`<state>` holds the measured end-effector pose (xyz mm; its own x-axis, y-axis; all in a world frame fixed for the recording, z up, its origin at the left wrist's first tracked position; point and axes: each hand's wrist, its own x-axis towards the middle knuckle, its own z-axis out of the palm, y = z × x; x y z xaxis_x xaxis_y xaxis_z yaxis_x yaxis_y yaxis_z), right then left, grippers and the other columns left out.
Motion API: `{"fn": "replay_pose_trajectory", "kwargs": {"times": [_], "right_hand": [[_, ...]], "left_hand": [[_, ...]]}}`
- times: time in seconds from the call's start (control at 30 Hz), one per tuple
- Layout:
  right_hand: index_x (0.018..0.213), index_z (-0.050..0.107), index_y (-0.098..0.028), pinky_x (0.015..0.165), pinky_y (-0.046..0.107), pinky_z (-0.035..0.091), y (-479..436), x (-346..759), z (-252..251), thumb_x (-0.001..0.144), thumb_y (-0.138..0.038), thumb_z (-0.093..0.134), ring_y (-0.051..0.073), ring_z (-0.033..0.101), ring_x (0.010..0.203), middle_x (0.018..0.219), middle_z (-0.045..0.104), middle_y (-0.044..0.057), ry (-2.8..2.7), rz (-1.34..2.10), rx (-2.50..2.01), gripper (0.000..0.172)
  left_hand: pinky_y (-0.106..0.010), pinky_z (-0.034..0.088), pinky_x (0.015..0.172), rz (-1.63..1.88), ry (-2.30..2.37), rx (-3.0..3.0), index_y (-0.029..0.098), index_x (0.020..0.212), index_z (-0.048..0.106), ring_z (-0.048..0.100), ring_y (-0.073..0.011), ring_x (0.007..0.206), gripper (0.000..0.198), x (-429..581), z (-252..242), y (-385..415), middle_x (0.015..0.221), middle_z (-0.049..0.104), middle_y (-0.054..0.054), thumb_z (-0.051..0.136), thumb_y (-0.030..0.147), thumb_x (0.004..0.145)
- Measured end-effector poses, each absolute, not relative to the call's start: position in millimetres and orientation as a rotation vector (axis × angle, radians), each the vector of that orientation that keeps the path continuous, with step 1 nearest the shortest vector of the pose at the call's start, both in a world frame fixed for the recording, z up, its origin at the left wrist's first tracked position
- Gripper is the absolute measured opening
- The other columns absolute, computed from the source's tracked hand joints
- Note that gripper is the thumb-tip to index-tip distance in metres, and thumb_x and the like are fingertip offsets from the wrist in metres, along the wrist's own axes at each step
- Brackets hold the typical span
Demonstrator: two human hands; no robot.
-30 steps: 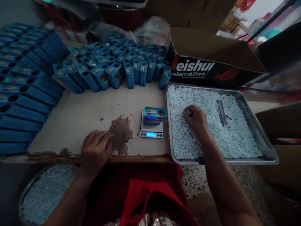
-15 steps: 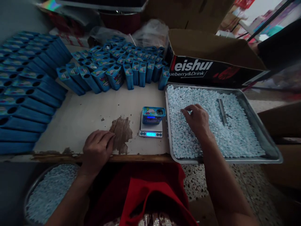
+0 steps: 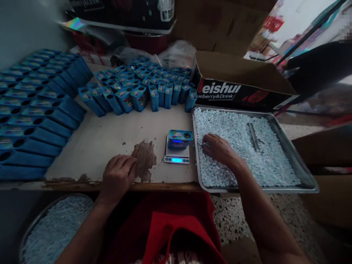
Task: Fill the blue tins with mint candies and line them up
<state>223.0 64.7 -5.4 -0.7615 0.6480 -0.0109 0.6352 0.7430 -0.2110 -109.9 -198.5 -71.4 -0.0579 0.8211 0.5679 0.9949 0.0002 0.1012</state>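
My right hand (image 3: 218, 147) is in the left part of a metal tray (image 3: 308, 179), its fingers curled round a few of the small pale-blue candies (image 3: 233, 126) that fill it. Just left of the tray, a blue candy tin (image 3: 180, 143) with a round hole in its top stands on a small digital scale (image 3: 176, 155). The scale's display is lit. My left hand (image 3: 119, 170) rests on the table by its front edge, next to a worn brown patch. Its fingers are curled together, with nothing seen in them.
Rows of blue tins (image 3: 35, 121) stand at the left, with more tins (image 3: 140, 97) across the back. Behind the tray is an open black carton (image 3: 242, 88). A metal strip (image 3: 253, 137) lies on the candies. Below left sits a pan of candies (image 3: 59, 229). A person's dark sleeve (image 3: 316, 69) shows at right.
My right hand has moved left and down into the candies, from a pinch above them to curled fingers among them. My left hand stays on the table. The view has tilted up slightly.
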Motion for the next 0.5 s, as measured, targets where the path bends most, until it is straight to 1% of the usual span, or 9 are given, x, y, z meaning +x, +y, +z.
{"fn": "replay_pose_trajectory", "kwargs": {"times": [0.07, 0.1, 0.2, 0.23, 0.27, 0.33, 0.4, 0.43, 0.5], "right_hand": [[0.105, 0.071, -0.021, 0.080, 0.037, 0.048, 69, 228, 3, 0.098, -0.027, 0.062, 0.025, 0.067, 0.088, 0.100, 0.073, 0.009, -2.867, 0.472, -1.062, 0.013], [0.105, 0.073, -0.022, 0.080, 0.037, 0.048, 72, 229, 6, 0.098, -0.031, 0.066, 0.024, 0.068, 0.088, 0.101, 0.075, 0.008, -2.840, 0.542, -1.058, 0.014], [0.103, 0.080, -0.026, 0.083, 0.038, 0.049, 80, 226, 8, 0.095, -0.046, 0.073, 0.025, 0.069, 0.091, 0.107, 0.079, 0.008, -2.615, 0.644, -1.101, 0.022], [0.101, 0.081, -0.026, 0.083, 0.038, 0.050, 82, 222, 5, 0.094, -0.049, 0.074, 0.025, 0.069, 0.089, 0.107, 0.080, 0.007, -2.475, 0.672, -1.142, 0.025], [0.099, 0.081, -0.025, 0.082, 0.038, 0.050, 83, 217, 2, 0.094, -0.052, 0.073, 0.024, 0.069, 0.087, 0.105, 0.080, 0.008, -2.304, 0.731, -1.178, 0.029], [0.097, 0.079, -0.023, 0.075, 0.034, 0.050, 83, 205, -7, 0.093, -0.058, 0.071, 0.021, 0.067, 0.079, 0.099, 0.080, 0.007, -1.911, 0.971, -1.203, 0.036], [0.098, 0.076, -0.021, 0.066, 0.029, 0.049, 83, 196, -15, 0.090, -0.063, 0.073, 0.017, 0.064, 0.072, 0.093, 0.079, 0.006, -1.512, 1.305, -1.155, 0.043], [0.096, 0.075, -0.021, 0.062, 0.027, 0.048, 83, 192, -17, 0.089, -0.064, 0.074, 0.016, 0.064, 0.069, 0.089, 0.078, 0.006, -1.319, 1.452, -1.137, 0.044], [0.092, 0.071, -0.019, 0.060, 0.024, 0.049, 85, 189, -15, 0.095, -0.060, 0.070, 0.015, 0.064, 0.067, 0.083, 0.076, 0.006, -0.963, 1.654, -1.120, 0.041]], "left_hand": [[-0.042, 0.054, 0.102, -0.805, -2.003, -1.870, 0.019, 0.112, 0.075, 0.069, -0.0277, 0.100, 0.015, -111, -71, -190, 0.105, 0.077, -0.009, 0.067, 0.021, 0.100], [-0.042, 0.054, 0.103, -0.879, -2.050, -1.854, 0.019, 0.118, 0.074, 0.069, -0.0283, 0.104, 0.020, -109, -69, -181, 0.110, 0.077, -0.009, 0.068, 0.024, 0.100], [-0.047, 0.053, 0.109, -1.117, -2.209, -1.866, 0.019, 0.137, 0.067, 0.066, -0.0326, 0.121, 0.048, -96, -62, -137, 0.129, 0.073, -0.013, 0.077, 0.039, 0.094], [-0.049, 0.051, 0.112, -1.185, -2.246, -1.932, 0.020, 0.140, 0.065, 0.064, -0.0339, 0.127, 0.056, -89, -59, -120, 0.136, 0.071, -0.013, 0.079, 0.041, 0.091], [-0.050, 0.051, 0.114, -1.237, -2.266, -2.018, 0.020, 0.140, 0.064, 0.062, -0.0343, 0.131, 0.059, -81, -55, -102, 0.139, 0.069, -0.013, 0.080, 0.043, 0.089], [-0.048, 0.054, 0.110, -1.313, -2.282, -2.174, 0.020, 0.133, 0.068, 0.066, -0.0327, 0.127, 0.049, -64, -47, -71, 0.135, 0.072, -0.012, 0.078, 0.042, 0.090], [-0.043, 0.059, 0.100, -1.369, -2.236, -2.295, 0.021, 0.123, 0.070, 0.072, -0.0284, 0.111, 0.034, -50, -33, -45, 0.120, 0.076, -0.008, 0.073, 0.038, 0.094], [-0.040, 0.060, 0.096, -1.390, -2.158, -2.350, 0.021, 0.121, 0.071, 0.073, -0.0263, 0.105, 0.028, -45, -24, -34, 0.114, 0.077, -0.007, 0.070, 0.035, 0.096], [-0.038, 0.059, 0.096, -1.352, -1.875, -2.487, 0.020, 0.120, 0.071, 0.072, -0.0245, 0.105, 0.023, -37, 1, -12, 0.113, 0.076, -0.007, 0.063, 0.027, 0.100]]}}
